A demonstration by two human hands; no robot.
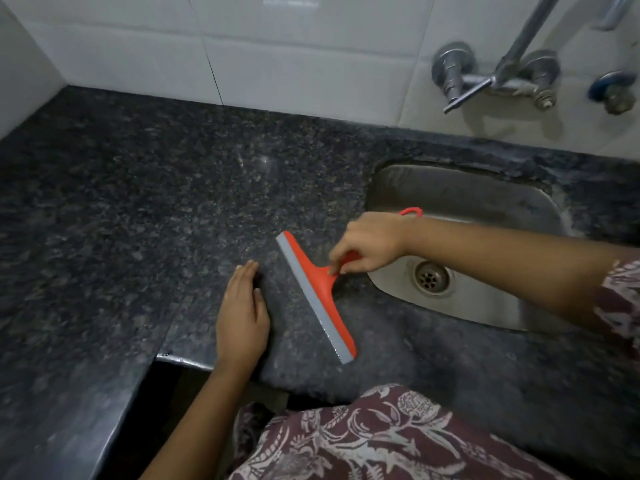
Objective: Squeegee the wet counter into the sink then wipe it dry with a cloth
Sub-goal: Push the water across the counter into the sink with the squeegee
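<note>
An orange squeegee [313, 289] with a grey rubber blade rests on the dark speckled granite counter [156, 209], its blade running diagonally just left of the sink. My right hand [367, 242] grips its orange handle, reaching in from the right over the steel sink [467, 195]. My left hand [244, 315] lies flat on the counter, fingers together, a little left of the blade and near the front edge. A red loop at the handle's end pokes up behind my right wrist. No cloth is in view.
The sink's drain [431, 277] sits close to my right hand. A chrome wall tap [485, 77] with a long spout hangs over the sink against white tiles. The counter's front edge steps inward at a corner [162, 356]. A white side wall bounds the counter's left end.
</note>
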